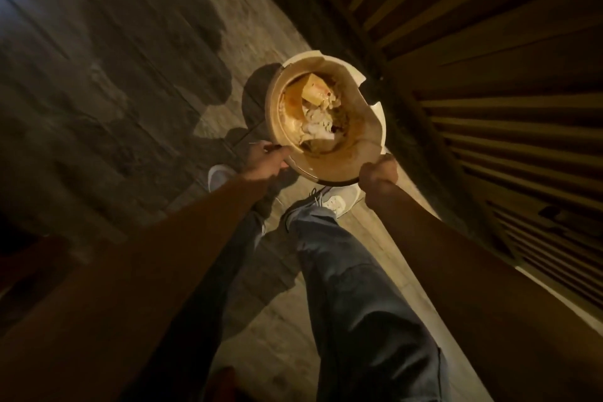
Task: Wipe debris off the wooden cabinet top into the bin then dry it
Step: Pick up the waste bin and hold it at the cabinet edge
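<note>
Down in front of me both my arms are stretched out long and nearly straight toward the bin (326, 170), which sits over the wooden floor (98, 75) just beside a slatted wooden front (489, 59) on my right. My right hand (378, 176) is closed in a fist on the near rim of the bin, knuckles up, wrist bent slightly inward. My left hand (266, 161) reaches to the rim's left side, its fingers (280, 150) pinched narrow around something thin and dark; I cannot tell what it is or whether it belongs to the bin. Inside lie crumpled paper and scraps (318, 111), blurred and dimly lit. The far rim looks notched or broken, though the blur makes that unsure. My trouser legs (352, 287) and pale shoes (336, 202) show below the bin, the left shoe mostly hidden by my forearm. I cannot tell whether the bin stands on the floor or hangs lifted
</note>
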